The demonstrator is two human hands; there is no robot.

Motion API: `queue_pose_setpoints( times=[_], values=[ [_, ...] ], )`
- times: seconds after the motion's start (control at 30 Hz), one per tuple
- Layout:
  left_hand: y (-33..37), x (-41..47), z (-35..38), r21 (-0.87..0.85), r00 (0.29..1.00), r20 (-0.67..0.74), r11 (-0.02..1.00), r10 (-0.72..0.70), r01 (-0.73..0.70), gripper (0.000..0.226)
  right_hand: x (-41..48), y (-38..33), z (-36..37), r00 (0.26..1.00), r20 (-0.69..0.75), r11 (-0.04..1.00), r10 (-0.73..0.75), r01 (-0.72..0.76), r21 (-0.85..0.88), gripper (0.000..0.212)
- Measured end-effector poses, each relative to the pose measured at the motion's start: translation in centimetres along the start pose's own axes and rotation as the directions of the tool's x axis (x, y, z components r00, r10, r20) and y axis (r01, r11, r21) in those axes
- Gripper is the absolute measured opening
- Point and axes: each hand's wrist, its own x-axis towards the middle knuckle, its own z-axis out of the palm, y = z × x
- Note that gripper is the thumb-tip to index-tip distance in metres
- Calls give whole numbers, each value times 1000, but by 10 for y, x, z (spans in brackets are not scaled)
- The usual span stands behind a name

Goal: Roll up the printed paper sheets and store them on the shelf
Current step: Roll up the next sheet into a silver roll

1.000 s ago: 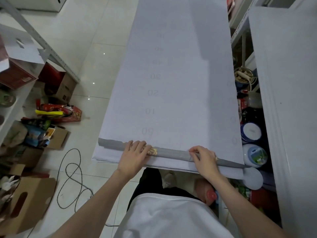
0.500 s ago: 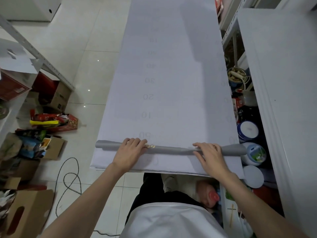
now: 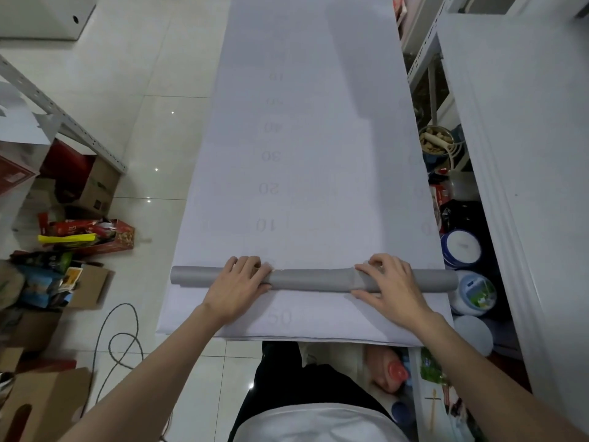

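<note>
1. While the long white printed paper sheet (image 3: 306, 154) lies flat along the floor, its near end forms a grey roll (image 3: 314, 279).
2. Left hand (image 3: 237, 287) and right hand (image 3: 390, 283) press palms down on it, spaced apart, likely for an even, straight roll.

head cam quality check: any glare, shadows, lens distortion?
Head view: small specular glints on the floor tiles; a soft shadow band on the paper sheet; wide-angle bowing along the shelf edge; the roll and both hands are sharp.
</note>
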Motion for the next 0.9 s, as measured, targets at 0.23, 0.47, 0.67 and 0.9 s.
queue_pose_setpoints(
  times=[0.23, 0.47, 0.67, 0.9],
  values=[
    [-4, 23, 0, -11, 1000, 0, 1000, 9, -9, 16, 14, 1, -2, 997, -46, 998, 55, -56, -32, 42],
    [-7, 30, 0, 10, 999, -38, 1000, -22, 23, 42, 27, 0, 3, 964, -256, 980, 77, -120, -157, 33],
    [-12, 48, 2, -15, 998, -46, 999, -44, 43, 31, 25, 11, -4, 976, -219, 990, 7, -38, -137, 44],
    [-16, 57, 4, 27, 998, -47, 999, -37, 39, 59, 40, 16, 2, 970, -231, 981, 76, -115, -158, 41]
  ],
)
